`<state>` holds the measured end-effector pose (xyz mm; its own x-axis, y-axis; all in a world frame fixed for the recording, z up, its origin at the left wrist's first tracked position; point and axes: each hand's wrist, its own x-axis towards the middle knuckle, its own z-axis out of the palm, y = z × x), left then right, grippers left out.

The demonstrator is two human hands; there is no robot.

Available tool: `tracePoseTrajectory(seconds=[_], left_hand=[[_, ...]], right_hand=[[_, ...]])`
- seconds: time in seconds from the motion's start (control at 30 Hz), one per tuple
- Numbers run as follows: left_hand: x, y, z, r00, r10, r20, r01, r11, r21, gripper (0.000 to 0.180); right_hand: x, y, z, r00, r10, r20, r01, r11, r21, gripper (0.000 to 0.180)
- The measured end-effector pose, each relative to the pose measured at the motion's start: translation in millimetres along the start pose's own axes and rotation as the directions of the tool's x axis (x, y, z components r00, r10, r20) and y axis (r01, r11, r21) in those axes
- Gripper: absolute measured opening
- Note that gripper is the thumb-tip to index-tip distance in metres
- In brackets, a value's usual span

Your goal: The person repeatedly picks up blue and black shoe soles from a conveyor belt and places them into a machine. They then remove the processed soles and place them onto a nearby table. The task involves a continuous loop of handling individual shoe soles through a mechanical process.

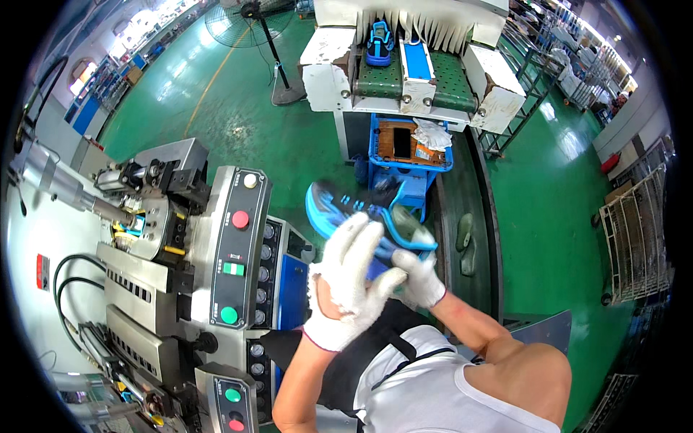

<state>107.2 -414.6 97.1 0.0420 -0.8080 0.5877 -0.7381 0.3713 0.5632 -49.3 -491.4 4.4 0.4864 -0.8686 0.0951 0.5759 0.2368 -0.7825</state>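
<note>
A blue and black sneaker [328, 209], blurred by motion, is held tilted in front of me with its toe toward the left. A grey-green shoe last [410, 225] shows in its opening. My right hand [420, 280], in a white knit glove, grips the shoe at its heel end; some of its fingers are hidden. My left hand [350, 281], in a similar glove with a gap baring skin, is at the near side of the shoe. Its fingers stretch up along the shoe and its thumb sticks out apart. Whether it bears any weight, I cannot tell.
A machine with a button panel [240, 245] stands close on the left. Ahead, a conveyor [379, 83] carries another blue sneaker [380, 45]. Below it is a blue cart [411, 173] with a phone on top. Lasts [465, 231] lie in a dark channel at right. A fan [271, 50] stands beyond.
</note>
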Motion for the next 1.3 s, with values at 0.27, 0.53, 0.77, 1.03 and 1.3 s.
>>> tracePoseTrajectory(seconds=[0.27, 0.53, 0.77, 1.03, 1.3], left_hand=[[-111.6, -33.0, 37.8, 0.897, -0.425, 0.121, 0.421, 0.905, 0.060, 0.056], [-256.7, -8.5, 15.2, 0.503, -0.858, -0.107, 0.864, 0.494, 0.097, 0.048], [-244.1, -8.2, 23.7, 0.400, -0.911, -0.103, 0.915, 0.390, 0.106, 0.045], [-253.2, -9.1, 27.9, 0.451, -0.889, -0.085, 0.887, 0.435, 0.158, 0.044], [-318.9, 37.8, 9.2, 0.278, -0.849, -0.449, 0.957, 0.284, 0.055, 0.036]], right_hand=[[164.6, -8.7, -89.6, 0.837, -0.462, -0.294, 0.320, 0.848, -0.422, 0.054], [259.5, -100.5, -143.0, 0.693, -0.654, -0.304, 0.504, 0.740, -0.445, 0.055], [365.4, -185.6, -261.7, 0.674, -0.694, -0.253, -0.437, -0.100, -0.894, 0.065], [442.0, -184.2, -352.9, 0.812, -0.497, -0.305, -0.461, -0.226, -0.858, 0.079], [379.8, -80.7, -367.8, 0.908, -0.411, 0.085, -0.023, -0.252, -0.967, 0.066]])
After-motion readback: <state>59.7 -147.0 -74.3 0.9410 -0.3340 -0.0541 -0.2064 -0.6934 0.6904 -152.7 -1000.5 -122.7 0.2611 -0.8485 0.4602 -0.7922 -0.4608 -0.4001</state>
